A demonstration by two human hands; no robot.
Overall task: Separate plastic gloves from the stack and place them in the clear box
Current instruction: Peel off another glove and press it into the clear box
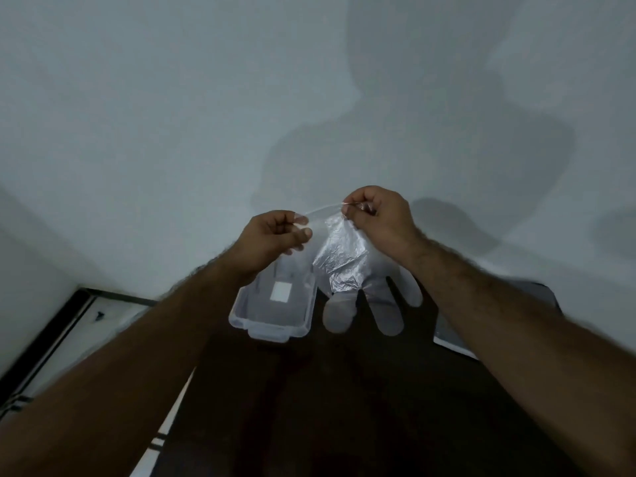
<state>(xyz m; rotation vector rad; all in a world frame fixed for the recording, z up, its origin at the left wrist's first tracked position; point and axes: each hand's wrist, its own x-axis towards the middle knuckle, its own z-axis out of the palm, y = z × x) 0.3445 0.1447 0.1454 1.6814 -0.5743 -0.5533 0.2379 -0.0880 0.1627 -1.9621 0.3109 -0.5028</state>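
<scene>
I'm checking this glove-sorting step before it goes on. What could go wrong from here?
Both hands, left hand and right hand, pinch the cuff of the thin plastic glove and stretch it; it may tear or come away with a second layer stuck to it. The glove hangs beside the clear box, not over it, so releasing now would likely miss the box.

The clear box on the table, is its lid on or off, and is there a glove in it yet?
Off: the clear box is open-topped. Whether gloves lie inside, cannot tell. The glove hangs outside, pinched by both hands.
</scene>
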